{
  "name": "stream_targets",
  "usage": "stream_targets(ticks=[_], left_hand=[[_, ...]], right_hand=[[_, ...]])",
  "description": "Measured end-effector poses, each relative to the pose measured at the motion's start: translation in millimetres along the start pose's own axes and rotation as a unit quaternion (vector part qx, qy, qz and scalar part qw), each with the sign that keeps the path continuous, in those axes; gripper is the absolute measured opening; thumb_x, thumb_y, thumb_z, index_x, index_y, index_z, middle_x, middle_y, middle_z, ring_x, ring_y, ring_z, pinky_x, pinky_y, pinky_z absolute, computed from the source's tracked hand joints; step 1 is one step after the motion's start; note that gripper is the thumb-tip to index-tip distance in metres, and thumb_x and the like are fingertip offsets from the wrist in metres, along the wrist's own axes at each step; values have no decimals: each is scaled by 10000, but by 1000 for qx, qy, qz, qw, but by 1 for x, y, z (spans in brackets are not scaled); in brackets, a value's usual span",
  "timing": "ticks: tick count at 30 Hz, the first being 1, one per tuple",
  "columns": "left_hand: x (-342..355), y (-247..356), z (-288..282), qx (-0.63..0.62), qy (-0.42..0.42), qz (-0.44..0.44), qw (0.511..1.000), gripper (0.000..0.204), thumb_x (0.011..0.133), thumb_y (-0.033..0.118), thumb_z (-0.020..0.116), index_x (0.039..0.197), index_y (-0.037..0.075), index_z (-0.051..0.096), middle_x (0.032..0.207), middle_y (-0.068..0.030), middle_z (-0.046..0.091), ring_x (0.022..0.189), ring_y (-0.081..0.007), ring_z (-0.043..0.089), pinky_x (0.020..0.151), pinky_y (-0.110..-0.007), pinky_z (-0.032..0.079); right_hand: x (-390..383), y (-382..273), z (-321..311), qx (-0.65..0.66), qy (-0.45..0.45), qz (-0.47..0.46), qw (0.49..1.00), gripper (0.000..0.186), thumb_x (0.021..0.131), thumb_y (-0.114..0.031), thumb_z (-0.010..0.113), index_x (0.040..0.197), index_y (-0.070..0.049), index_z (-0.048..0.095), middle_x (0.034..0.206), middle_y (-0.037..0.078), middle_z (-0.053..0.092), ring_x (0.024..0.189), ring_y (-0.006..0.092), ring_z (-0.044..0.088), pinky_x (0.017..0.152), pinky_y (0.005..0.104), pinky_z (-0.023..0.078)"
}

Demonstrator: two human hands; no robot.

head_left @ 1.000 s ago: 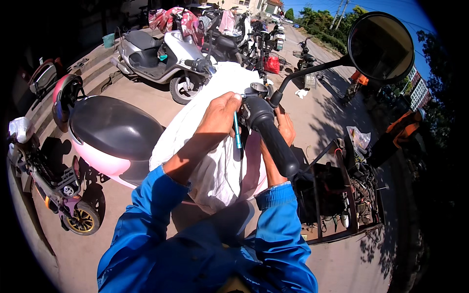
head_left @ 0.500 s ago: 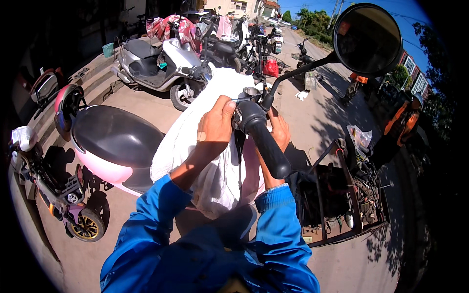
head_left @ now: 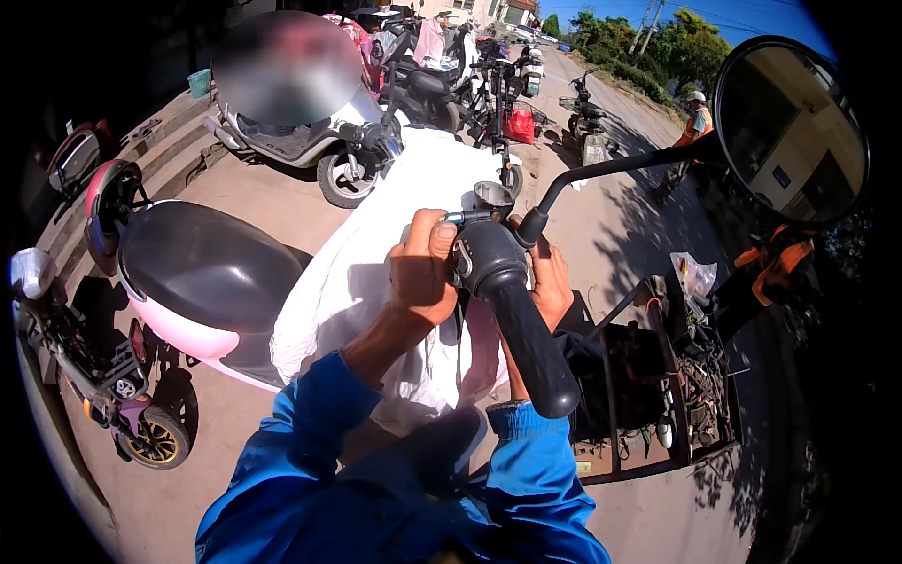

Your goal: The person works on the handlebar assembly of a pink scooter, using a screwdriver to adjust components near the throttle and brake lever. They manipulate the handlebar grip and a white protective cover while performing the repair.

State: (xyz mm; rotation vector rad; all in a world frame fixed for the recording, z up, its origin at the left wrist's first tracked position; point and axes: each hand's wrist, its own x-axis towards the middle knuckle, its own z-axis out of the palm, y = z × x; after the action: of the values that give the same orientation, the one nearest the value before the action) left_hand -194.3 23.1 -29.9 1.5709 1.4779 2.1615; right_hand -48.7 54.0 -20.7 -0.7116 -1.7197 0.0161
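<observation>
My left hand [head_left: 423, 273] holds a small tool with a teal handle [head_left: 458, 218], its tip pointing at the black switch housing [head_left: 484, 258] of a scooter's handlebar. The black rubber grip [head_left: 531, 348] runs from the housing down toward me. My right hand [head_left: 552, 282] lies against the far side of the housing, mostly hidden behind the grip, so its hold cannot be made out. A round mirror [head_left: 789, 132] stands on a black stalk [head_left: 611, 169] above the housing. Both my sleeves are blue.
A white cover [head_left: 376, 254] drapes the scooter's front. A pink scooter with a black seat [head_left: 197, 263] stands at left, with more parked scooters [head_left: 319, 141] behind. A metal rack of tools [head_left: 658, 385] sits at right. A person in orange [head_left: 693, 122] stands far back.
The view has come closer to the handlebar. The teal tool hung down beside my left hand before and now lies level at the top of the housing. Both hands stay at the handlebar.
</observation>
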Motion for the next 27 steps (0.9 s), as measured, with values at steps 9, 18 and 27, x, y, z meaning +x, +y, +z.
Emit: stream_targets(ticks=[9, 18, 27], left_hand=[[10, -23, 5, -26, -9, 104, 994, 361, 1135, 325, 434, 1112, 4, 598, 688, -65, 595, 614, -141, 559, 579, -318, 449], [-18, -3, -2, -43, 5, -81, 996, 281, 1107, 294, 495, 1096, 39, 615, 758, -174, 608, 694, -343, 626, 672, -426, 476], [-20, 7, -8, -152, -45, -134, 978, 300, 1110, 245, 515, 1061, -15, 655, 702, -35, 601, 535, -90, 568, 515, -260, 457]], right_hand=[[4, 8, 1, 14, -6, 30, 999, 548, 762, -85, 773, 1289, 16, 665, 948, 144, 669, 873, 323, 639, 818, 390, 503], [4, -4, 5, 19, -26, 66, 997, 461, 859, -63, 705, 1318, -33, 680, 1055, 168, 726, 967, 338, 718, 846, 398, 546], [0, 2, 1, 29, -9, 64, 997, 396, 924, -70, 653, 1319, -64, 685, 1059, 181, 735, 924, 327, 740, 817, 388, 558]])
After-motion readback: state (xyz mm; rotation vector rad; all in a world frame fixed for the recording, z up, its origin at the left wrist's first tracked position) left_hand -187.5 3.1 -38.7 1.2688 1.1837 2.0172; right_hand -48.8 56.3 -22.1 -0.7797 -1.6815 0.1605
